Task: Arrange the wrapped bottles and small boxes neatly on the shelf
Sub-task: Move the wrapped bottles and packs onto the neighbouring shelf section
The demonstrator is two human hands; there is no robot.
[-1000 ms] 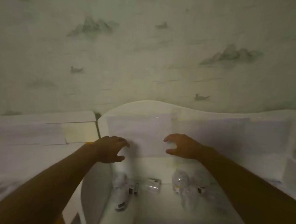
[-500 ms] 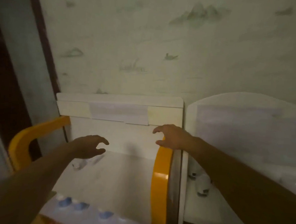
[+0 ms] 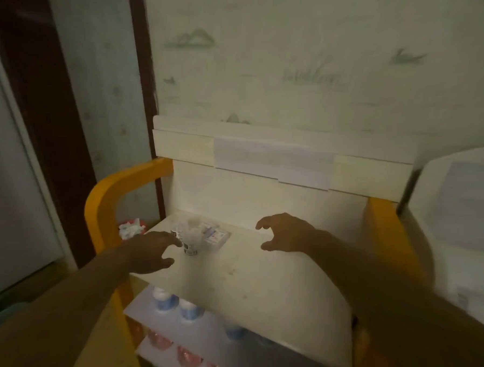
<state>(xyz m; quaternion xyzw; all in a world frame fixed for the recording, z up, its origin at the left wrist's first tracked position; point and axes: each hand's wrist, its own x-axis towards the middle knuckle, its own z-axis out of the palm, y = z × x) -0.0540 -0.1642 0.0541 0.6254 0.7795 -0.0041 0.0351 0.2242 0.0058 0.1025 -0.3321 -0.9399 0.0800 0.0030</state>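
Note:
A white shelf (image 3: 258,282) with orange side rails fills the middle of the view. At the back left of its top board lies a plastic-wrapped bottle (image 3: 190,236), with a small wrapped box (image 3: 214,233) just right of it. My left hand (image 3: 150,253) hovers beside the bottle, fingers spread, fingertips almost at it, holding nothing. My right hand (image 3: 284,233) floats over the board to the right of the box, fingers loosely curled and empty.
Lower shelves hold blue-capped bottles (image 3: 173,303) and reddish wrapped items (image 3: 170,348). An orange rail (image 3: 108,198) stands at the left, another orange rail (image 3: 387,233) at the right. A second white shelf unit (image 3: 458,208) adjoins at the right. Patterned wall behind.
The view has swung left from the right-hand white unit to the orange-railed shelf. Both hands have dropped toward its top board, the left one nearing the wrapped bottle.

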